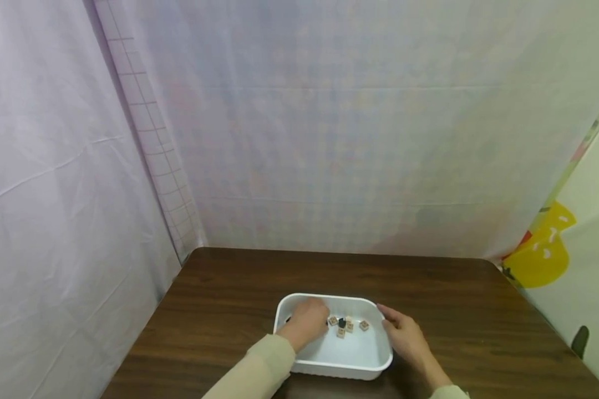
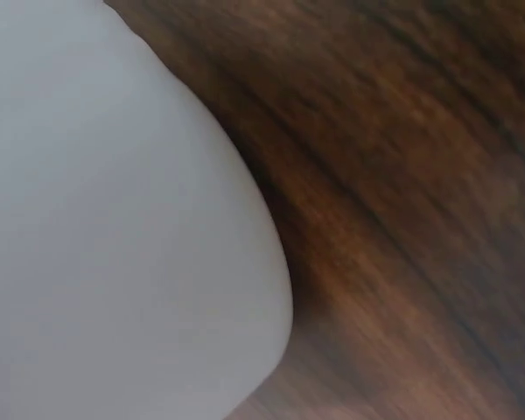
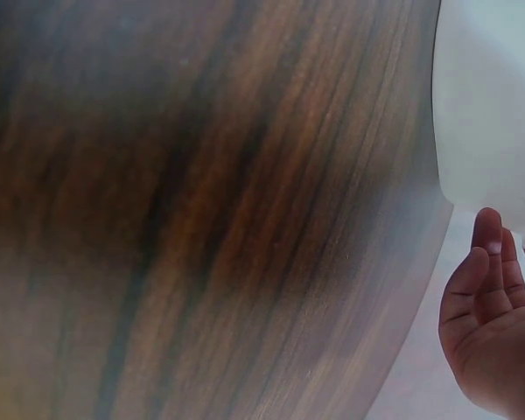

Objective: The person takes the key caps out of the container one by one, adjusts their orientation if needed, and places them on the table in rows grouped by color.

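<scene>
A white rectangular tray (image 1: 336, 370) with rounded corners sits on the brown table. My left hand (image 1: 306, 323) reaches over its left side and down inside, knuckles up. The fingertips are hidden beneath that hand, and I cannot tell whether they hold something. Several small wooden cubes (image 1: 364, 325) with dark marks lie on the tray floor, to the right of the left hand. Among them is a small black piece (image 1: 341, 322). At the tray's right end my right hand (image 1: 406, 338) holds the rim, thumb at the edge and fingertips against the outer wall.
The dark wood-grain table (image 1: 229, 288) extends around the tray. White sheets (image 1: 329, 138) hang behind it and along the left side. A yellow shape (image 1: 541, 255) shows on the pale surface beyond the right edge.
</scene>
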Available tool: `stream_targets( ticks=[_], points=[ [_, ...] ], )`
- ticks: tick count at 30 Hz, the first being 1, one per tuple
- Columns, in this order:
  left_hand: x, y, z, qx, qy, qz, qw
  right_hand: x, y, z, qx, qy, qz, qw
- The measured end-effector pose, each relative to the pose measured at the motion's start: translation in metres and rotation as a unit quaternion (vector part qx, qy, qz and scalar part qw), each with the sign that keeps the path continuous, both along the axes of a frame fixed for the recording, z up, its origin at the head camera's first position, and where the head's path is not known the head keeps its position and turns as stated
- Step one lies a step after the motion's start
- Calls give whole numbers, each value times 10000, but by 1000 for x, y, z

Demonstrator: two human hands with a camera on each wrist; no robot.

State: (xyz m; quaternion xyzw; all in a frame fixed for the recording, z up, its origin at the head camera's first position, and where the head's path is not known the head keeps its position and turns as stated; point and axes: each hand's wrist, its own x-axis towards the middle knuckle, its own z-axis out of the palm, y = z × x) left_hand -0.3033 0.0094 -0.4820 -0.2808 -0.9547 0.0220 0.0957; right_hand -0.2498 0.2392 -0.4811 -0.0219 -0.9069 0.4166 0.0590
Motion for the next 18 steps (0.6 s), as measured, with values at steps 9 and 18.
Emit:
stream_targets(
  ticks=[9, 18],
  points=[
    [3, 0, 5, 356, -75, -343, 9987, 1, -1, 0, -51, 33, -14, 10000],
    [-3, -21, 26, 1383, -690, -245, 9877, 0, -1, 1, -80, -57, -48, 9999]
  ],
)
